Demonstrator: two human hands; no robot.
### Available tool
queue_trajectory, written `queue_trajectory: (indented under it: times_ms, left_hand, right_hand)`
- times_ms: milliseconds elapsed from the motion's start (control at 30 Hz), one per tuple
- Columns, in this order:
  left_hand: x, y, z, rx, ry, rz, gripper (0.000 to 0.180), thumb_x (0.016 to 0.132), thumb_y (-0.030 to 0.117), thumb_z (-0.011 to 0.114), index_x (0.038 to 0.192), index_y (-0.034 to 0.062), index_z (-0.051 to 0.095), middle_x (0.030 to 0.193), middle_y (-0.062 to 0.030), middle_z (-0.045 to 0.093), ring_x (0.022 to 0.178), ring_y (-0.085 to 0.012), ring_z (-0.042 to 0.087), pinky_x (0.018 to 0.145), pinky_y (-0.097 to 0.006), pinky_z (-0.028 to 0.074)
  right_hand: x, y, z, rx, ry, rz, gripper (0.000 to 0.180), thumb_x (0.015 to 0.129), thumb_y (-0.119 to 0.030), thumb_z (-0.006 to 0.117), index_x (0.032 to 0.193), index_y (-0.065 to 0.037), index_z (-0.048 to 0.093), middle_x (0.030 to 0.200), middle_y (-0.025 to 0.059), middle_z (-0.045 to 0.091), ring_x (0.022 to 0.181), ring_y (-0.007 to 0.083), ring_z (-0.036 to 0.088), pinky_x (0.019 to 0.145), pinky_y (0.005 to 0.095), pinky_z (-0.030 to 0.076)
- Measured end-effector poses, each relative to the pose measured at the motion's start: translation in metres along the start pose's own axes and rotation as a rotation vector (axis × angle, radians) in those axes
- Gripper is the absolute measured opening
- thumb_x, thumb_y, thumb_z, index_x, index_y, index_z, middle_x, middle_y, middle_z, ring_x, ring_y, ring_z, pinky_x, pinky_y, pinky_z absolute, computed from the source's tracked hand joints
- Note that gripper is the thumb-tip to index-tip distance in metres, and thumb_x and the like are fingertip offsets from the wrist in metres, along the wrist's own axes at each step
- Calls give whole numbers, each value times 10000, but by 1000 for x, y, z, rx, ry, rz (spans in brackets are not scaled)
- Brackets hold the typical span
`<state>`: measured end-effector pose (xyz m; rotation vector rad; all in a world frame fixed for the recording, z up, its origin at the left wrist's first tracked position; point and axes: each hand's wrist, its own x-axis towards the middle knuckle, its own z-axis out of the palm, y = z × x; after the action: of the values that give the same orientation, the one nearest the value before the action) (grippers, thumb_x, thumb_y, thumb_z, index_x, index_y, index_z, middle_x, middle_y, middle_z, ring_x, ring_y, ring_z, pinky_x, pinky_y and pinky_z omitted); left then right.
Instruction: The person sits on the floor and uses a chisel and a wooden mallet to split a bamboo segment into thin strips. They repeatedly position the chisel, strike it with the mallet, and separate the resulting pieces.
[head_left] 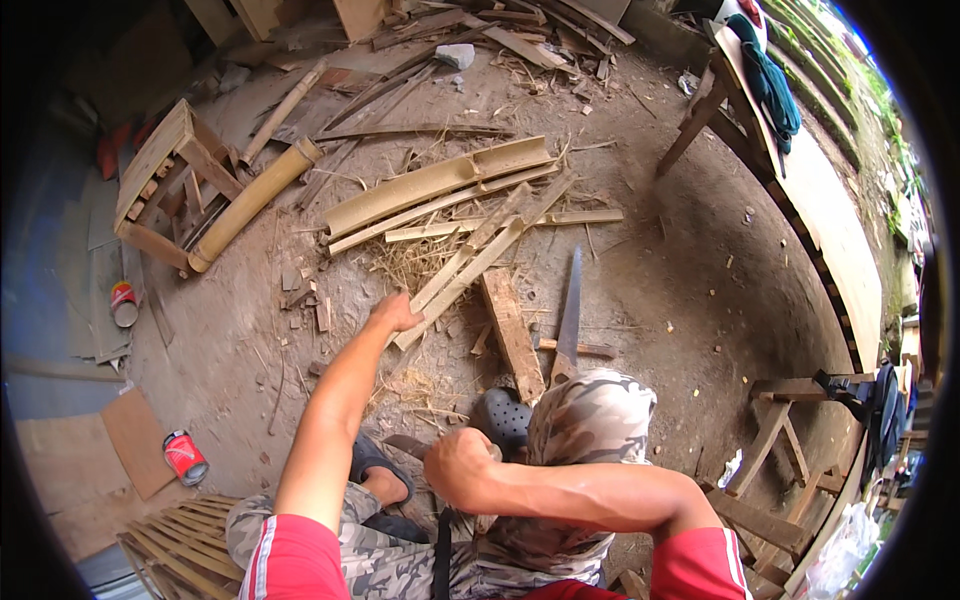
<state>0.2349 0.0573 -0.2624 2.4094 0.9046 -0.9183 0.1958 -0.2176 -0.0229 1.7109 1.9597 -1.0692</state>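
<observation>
My left hand (398,313) is closed round the near end of a split bamboo strip (480,262), which slants away to the right. A second narrow strip (470,248) lies alongside it, and I cannot tell whether the hand grips both. Close to my body, my right hand (462,470) makes a fist round a knife, its dark blade (406,445) pointing left; the fist hides the handle. Between my feet and the bamboo lies a rough wooden block (512,330). To its right are a handsaw (570,310) and a hammer (585,349).
Wide bamboo halves (430,195) lie on shavings ahead. A small wooden stool (170,165) and a thick bamboo pole (255,205) stand at the left, near red cans (185,458). A long bench (810,200) runs along the right. Scrap wood (520,45) is piled far back.
</observation>
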Motion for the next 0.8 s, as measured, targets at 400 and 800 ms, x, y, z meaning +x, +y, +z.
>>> queue_trajectory:
  times_ms: [400,800]
  left_hand:
    - [55,-22,71,-466,272,-61,583,986,557,467,1261,48,535,1359,-229,518,1152,-413,574,957,-515,460]
    - [52,19,57,-185,414,157,632,911,502,624,1304,40,448,1195,-173,567,1088,-342,594,884,-467,523]
  right_hand:
    - [-20,8,22,-30,19,54,208,849,-130,581,933,21,697,837,156,726,705,265,726,469,469,508]
    - [-14,1,26,-72,140,82,181,860,-129,570,916,6,677,813,146,717,693,243,712,485,455,504]
